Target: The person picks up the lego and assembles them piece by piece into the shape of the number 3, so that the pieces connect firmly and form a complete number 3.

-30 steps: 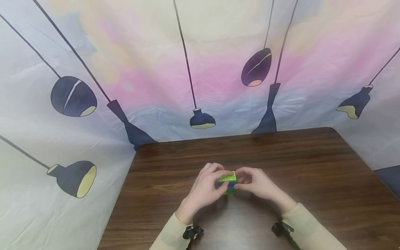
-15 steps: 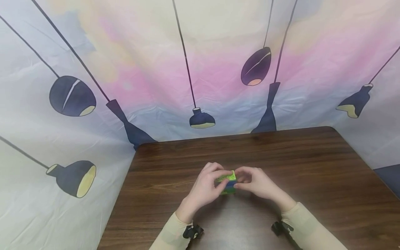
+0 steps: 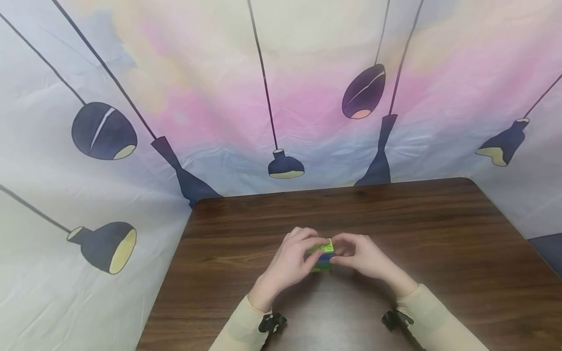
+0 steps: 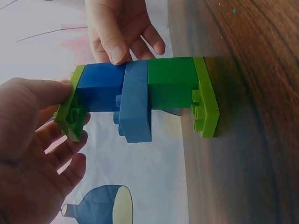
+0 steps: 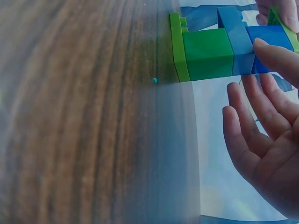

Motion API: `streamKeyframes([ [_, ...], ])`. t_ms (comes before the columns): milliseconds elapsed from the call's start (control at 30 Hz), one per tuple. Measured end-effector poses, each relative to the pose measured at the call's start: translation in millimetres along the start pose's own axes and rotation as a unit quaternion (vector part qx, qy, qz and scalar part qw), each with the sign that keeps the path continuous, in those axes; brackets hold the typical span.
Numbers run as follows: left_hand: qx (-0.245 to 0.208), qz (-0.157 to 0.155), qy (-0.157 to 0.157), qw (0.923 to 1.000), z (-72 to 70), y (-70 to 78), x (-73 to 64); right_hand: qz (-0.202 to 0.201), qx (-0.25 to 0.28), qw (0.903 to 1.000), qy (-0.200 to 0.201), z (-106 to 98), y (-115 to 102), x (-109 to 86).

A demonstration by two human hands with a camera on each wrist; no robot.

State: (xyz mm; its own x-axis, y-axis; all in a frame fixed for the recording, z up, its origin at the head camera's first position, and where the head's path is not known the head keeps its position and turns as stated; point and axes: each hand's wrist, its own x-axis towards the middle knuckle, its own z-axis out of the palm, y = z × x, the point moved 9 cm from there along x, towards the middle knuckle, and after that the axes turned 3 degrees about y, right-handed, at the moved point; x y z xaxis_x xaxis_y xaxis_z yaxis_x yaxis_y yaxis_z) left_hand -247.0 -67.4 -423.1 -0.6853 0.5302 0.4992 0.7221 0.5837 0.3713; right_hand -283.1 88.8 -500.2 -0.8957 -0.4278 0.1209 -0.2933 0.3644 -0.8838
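A stack of toy building bricks stands upright on the table between both hands. From the bottom it has a lime plate (image 4: 210, 105), a green brick (image 4: 173, 84), a lighter blue brick (image 4: 136, 105), a dark blue brick (image 4: 100, 88) and a lime plate (image 3: 327, 247) on top. The lighter blue brick and both lime plates jut out past the others on one side, studs showing. My left hand (image 3: 287, 258) pinches the top lime plate between thumb and fingers. With thumb and fingertips, my right hand (image 3: 362, 256) holds the stack's right side at the blue bricks.
The brown wood-grain table (image 3: 246, 229) reaches back to a fabric backdrop (image 3: 219, 97) printed with hanging lamps. A tiny green speck (image 5: 155, 80) lies on the tabletop near the stack. Dark wrist mounts (image 3: 272, 323) sit on both sleeves.
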Motion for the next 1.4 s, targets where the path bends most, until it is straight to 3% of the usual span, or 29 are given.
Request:
streamKeyframes([
  [300,0.028,0.004,0.001,0.9996,-0.4,2.2,-0.8,0.003,-0.006,1.0000,0.002,-0.3,0.7,-0.2],
  [567,0.001,-0.011,-0.001,0.9999,0.4,-2.5,0.1,-0.001,-0.018,0.9998,0.002,-1.3,0.2,1.3],
  [1167,-0.021,-0.003,0.005,0.9998,-0.1,-4.6,1.8,-0.007,-0.037,0.9992,0.009,-5.5,-4.0,-0.4],
  [1267,-0.029,-0.014,-0.003,0.9995,0.3,-8.7,0.4,-0.011,-0.039,0.9991,0.011,-4.4,-4.5,-1.0],
  [1400,-0.060,-0.051,-0.018,0.9967,0.1,-19.8,-1.9,-0.008,-0.046,0.9988,0.011,-3.0,-3.1,-0.2],
])
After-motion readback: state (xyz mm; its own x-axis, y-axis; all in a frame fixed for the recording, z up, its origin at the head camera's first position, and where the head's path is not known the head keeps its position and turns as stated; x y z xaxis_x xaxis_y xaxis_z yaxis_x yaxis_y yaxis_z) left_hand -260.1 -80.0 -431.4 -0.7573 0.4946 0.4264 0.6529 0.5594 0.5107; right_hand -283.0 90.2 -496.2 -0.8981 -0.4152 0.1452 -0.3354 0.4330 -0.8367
